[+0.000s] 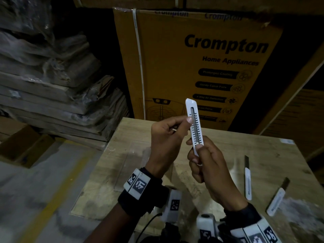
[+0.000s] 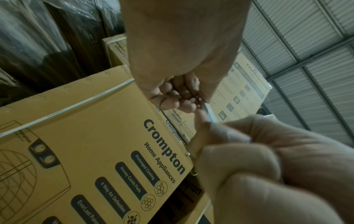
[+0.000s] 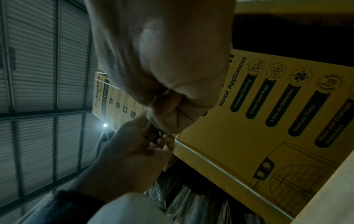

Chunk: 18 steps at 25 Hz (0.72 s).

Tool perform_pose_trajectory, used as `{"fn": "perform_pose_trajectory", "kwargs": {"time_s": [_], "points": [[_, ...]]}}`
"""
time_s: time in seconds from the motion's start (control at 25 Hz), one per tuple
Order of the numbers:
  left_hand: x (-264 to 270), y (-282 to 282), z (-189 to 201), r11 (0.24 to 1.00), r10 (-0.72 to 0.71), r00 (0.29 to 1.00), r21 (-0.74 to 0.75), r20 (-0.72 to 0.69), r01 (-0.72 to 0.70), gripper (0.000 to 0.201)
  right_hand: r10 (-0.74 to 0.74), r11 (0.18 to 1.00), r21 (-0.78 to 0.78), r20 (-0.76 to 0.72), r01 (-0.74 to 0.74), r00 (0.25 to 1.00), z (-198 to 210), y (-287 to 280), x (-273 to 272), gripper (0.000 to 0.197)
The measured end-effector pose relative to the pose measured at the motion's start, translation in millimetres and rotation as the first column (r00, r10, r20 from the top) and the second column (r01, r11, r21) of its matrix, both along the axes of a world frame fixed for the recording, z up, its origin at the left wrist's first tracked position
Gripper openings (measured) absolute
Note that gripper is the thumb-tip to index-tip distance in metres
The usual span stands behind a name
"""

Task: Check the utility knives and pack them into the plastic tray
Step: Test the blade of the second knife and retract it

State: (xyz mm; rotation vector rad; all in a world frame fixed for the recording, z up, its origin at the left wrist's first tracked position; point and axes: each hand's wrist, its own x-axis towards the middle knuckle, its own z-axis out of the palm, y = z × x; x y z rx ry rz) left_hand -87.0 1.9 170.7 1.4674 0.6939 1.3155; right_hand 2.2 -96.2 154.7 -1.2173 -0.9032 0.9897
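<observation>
A white utility knife stands upright in the air above the wooden table, its notched slider track facing me and no blade showing at its tip. My left hand pinches its upper half from the left, thumb on the near face. My right hand grips its lower end, thumb on the slider button. In the left wrist view only a sliver of the knife shows between the left hand and the right hand. Two more white knives lie on the table at the right with dark blades extended.
A faint see-through rectangular outline, possibly the plastic tray, lies on the table under my left wrist. Large Crompton cardboard boxes stand just behind the table. Wrapped flat packs are stacked to the left, over a floor with a yellow line.
</observation>
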Motion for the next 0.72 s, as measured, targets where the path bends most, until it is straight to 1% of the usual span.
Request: {"fn": "perform_pose_trajectory", "kwargs": {"time_s": [0.08, 0.28, 0.52, 0.64, 0.72], "points": [[1, -1, 1, 1.0, -0.01, 1.0, -0.016, -0.001, 0.01, 0.01, -0.013, 1.0, 0.004, 0.001, 0.013, 1.0, -2, 0, -1, 0.024], [5, 1, 2, 0.998, -0.013, 1.0, -0.067, 0.003, 0.013, 0.009, 0.069, 0.998, 0.005, -0.13, -0.069, 0.989, 1, -1, 4, 0.026], [22, -3, 12, 0.998, 0.015, 1.0, -0.056, 0.001, -0.015, 0.011, 0.108, 0.994, 0.0, -0.201, -0.11, 0.974, 10, -6, 20, 0.033], [35, -5, 22, 0.994, -0.052, 0.997, -0.099, -0.06, 0.046, 0.019, 0.12, 0.993, 0.023, -0.214, -0.118, 0.969, 16, -11, 33, 0.035], [44, -6, 28, 0.992, -0.077, 0.993, -0.111, -0.087, 0.067, 0.019, 0.105, 0.994, 0.043, -0.2, -0.099, 0.974, 17, -13, 44, 0.036]]}}
